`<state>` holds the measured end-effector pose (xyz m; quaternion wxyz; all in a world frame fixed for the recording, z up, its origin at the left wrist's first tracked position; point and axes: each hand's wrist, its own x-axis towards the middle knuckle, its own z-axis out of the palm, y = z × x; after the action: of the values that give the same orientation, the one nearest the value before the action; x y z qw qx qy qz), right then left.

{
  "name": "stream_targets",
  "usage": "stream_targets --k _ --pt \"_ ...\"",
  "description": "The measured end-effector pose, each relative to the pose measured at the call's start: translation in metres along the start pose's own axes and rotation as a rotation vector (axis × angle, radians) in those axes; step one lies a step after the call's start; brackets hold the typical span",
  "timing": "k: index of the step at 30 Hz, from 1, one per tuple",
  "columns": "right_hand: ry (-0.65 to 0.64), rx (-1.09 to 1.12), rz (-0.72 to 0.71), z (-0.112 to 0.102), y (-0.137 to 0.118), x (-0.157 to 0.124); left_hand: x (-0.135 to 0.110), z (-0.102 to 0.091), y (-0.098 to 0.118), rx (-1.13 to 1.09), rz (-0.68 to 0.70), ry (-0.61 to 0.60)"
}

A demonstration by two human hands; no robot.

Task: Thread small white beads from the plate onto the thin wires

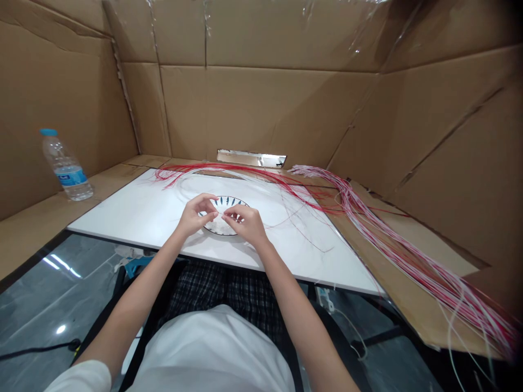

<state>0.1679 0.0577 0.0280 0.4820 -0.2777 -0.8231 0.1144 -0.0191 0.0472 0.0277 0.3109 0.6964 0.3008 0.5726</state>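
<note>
Above a white plate [220, 229] with blue leaf marks and a dark rim, my two hands come almost together. My left hand [196, 213] has its thumb and index finger curled towards each other in a pinch. Opposite it, my right hand [247, 222] pinches with thumb and fingertips pressed together. A tiny pale thing [220, 214] shows between the fingertips, too small to name. Beyond the plate, red and white strands [229, 168] arch across the back of the white board [131, 212]. A few thin loose strands lie right of my right hand.
A thick bundle of pink, red and white strands [392, 245] runs along the cardboard on the right and hangs over the edge. On the left stands a water bottle [70, 171] with a blue cap. Tall cardboard walls [261, 103] close in the back and sides.
</note>
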Motion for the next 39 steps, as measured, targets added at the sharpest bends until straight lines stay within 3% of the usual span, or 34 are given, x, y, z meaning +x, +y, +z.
stream_targets --k 16,22,25,32,39 --pt "0.007 -0.132 0.049 -0.0026 0.0009 0.0007 0.0003 -0.0015 -0.0019 -0.024 0.016 0.160" --pt "0.016 -0.122 -0.032 -0.0004 -0.0025 -0.0007 -0.0015 0.0005 0.0021 0.039 0.019 -0.026" --pt "-0.009 -0.085 -0.074 0.0011 -0.0031 -0.0011 -0.0025 0.0007 0.0028 0.046 0.022 -0.050" --pt "-0.003 -0.082 -0.051 0.0009 -0.0004 -0.0014 -0.0017 -0.0010 -0.0015 0.004 0.039 0.015" --pt "0.006 -0.105 -0.026 0.0002 0.0022 -0.0009 0.0007 -0.0011 -0.0023 -0.017 0.057 0.173"
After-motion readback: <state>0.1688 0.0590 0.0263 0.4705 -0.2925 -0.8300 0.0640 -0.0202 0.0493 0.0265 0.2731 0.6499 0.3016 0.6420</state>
